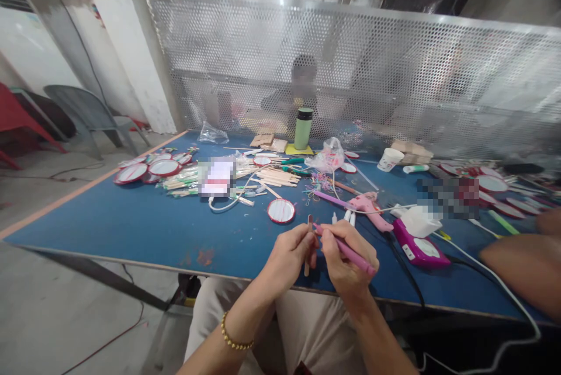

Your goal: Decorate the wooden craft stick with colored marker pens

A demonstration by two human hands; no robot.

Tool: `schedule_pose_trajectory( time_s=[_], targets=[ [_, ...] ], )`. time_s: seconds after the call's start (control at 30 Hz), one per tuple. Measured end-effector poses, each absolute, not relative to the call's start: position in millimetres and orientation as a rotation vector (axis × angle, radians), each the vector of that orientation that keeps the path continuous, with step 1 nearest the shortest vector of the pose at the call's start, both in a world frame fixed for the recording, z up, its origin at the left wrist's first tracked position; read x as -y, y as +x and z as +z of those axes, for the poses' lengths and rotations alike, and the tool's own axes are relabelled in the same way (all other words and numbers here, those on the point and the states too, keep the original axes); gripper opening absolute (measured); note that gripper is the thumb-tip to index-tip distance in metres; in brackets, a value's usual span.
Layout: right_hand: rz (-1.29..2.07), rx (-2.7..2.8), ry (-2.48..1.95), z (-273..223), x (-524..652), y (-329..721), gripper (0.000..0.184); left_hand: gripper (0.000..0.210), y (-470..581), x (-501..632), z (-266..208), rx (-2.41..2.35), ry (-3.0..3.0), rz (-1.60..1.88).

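The left hand (284, 255) is closed on a flat wooden stick (307, 268), pinching it upright near the table's front edge, with a dark reddish patch at its upper end. The right hand (351, 255) is clamped around a pink marker (357, 260), its tip angled at the stick's upper part; whether tip and wood actually touch is too small to tell. The likeliest fault is a stray mark: the stick is narrow and appears held up without support, so a slight twist of the left fingers could send the tip off the edge and onto a fingertip. If the reddish patch is wet colour, which cannot be told, a shifted grip could smear it. Just beyond the hands lie a red-rimmed disc (281, 210) and some white pens (349, 217), which a forward slip might knock. The pink glue gun (372, 211) rests near the right hand with a white cable (388, 209) across it; a snagged cable could drag the gun, and a hot nozzle, if it is on, could burn
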State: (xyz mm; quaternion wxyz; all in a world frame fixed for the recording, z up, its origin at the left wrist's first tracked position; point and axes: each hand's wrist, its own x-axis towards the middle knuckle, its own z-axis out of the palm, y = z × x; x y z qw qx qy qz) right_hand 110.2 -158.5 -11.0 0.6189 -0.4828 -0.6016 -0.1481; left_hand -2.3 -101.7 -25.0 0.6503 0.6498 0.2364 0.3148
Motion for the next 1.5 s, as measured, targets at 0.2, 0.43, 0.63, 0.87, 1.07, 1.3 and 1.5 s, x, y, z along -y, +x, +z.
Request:
schedule_pose_trajectory(
  time_s=[0.2,0.43,0.63,0.87,1.07,1.3,1.5],
  targets=[
    [-0.349,1.407,-1.095,-10.4,158.5,109.2,0.017,0.039,-2.8,103.0,-22.8,-0.531,1.482,0.729],
    [-0.344,1.391,-1.106,-10.9,157.7,108.6,0.016,0.041,-2.8,102.7,-21.9,-0.542,1.46,0.721],
    [-0.34,1.403,-1.096,-10.2,157.8,108.3,0.016,0.041,-3.2,102.4,-22.9,-0.548,1.457,0.726],
    [-0.346,1.412,-1.08,-10.7,157.2,108.7,0.016,0.042,-2.4,103.1,-22.8,-0.551,1.442,0.725],
    [-0.351,1.382,-1.099,-11.2,157.0,108.4,0.016,0.041,-3.7,104.1,-20.3,-0.553,1.479,0.721],
    [-0.353,1.399,-1.086,-10.5,157.1,108.2,0.017,0.041,-3.1,102.8,-24.1,-0.561,1.472,0.72],
    [-0.345,1.412,-1.053,-11.2,156.6,106.5,0.017,0.039,-1.6,102.4,-26.6,-0.557,1.472,0.728]
  ],
)
